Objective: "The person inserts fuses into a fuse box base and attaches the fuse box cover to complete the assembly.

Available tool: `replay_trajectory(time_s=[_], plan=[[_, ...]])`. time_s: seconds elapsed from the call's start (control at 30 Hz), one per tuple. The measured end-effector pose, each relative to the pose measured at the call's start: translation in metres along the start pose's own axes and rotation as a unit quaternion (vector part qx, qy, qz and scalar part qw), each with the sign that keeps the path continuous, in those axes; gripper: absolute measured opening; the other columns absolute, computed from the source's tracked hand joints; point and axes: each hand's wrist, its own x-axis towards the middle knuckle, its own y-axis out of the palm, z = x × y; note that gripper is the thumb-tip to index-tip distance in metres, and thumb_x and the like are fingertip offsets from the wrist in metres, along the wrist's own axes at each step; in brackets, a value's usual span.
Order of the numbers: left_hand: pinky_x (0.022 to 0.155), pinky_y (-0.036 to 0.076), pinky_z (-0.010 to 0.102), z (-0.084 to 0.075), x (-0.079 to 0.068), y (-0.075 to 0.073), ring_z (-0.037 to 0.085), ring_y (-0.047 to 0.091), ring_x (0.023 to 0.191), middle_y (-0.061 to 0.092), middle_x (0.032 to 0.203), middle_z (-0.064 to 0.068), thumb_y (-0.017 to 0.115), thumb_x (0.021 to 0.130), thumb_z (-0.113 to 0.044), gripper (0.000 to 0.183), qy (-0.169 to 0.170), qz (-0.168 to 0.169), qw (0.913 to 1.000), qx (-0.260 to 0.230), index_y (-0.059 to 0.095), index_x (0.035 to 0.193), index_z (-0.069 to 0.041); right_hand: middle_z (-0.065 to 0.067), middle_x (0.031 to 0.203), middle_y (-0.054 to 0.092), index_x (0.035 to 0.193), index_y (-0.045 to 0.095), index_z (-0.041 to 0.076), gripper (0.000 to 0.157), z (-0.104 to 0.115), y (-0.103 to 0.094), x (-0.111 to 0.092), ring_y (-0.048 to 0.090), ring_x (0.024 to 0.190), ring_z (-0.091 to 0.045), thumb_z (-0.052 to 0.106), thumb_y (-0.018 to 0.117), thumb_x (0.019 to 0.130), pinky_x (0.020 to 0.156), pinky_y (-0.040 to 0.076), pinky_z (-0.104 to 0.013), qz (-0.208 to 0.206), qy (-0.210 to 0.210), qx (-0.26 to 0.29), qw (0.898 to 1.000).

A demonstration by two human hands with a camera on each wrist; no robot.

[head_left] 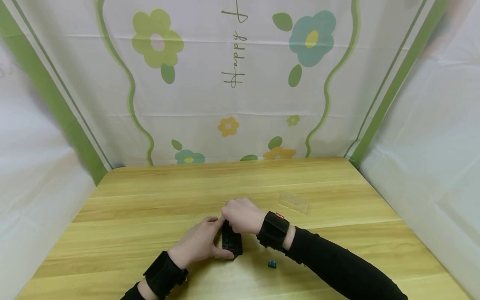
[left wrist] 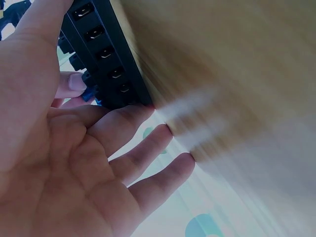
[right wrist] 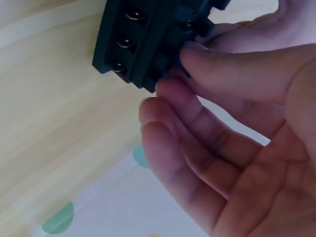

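A black fuse block [head_left: 231,241] lies lengthwise on the table, a row of metal terminals showing along its side in both wrist views. My left hand [head_left: 196,243] grips it by its ends, thumb at the near end and fingertips at the far one. Over the far end, my right hand [head_left: 245,214] pinches a small blue blade fuse [left wrist: 89,94] between thumb and index finger, down against the block's top. Most of that fuse is hidden by the fingers. A second small blue fuse [head_left: 272,264] lies on the table to the right of the block.
A clear plastic cover [head_left: 294,203] lies on the wooden table [head_left: 150,200], beyond my right wrist. White cloth with printed flowers [head_left: 228,96] hangs behind the table, and plain cloth walls flank both sides.
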Motion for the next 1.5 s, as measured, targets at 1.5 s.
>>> replay_trajectory(time_s=[1.5], plan=[[0.091,0.043,0.039,0.001,0.001,0.001,0.031,0.050,0.118,0.052,0.127,0.017,0.067,0.073,-0.066,0.106,0.017,-0.008,0.9998,-0.010,0.027,0.150,-0.006,0.004,0.058,0.018,0.063,0.030,0.019,0.038,-0.013,-0.002,0.012,0.014,0.056,-0.011,0.004,0.057,0.085,0.053,0.011,-0.025,0.021,-0.030,0.072,0.997]])
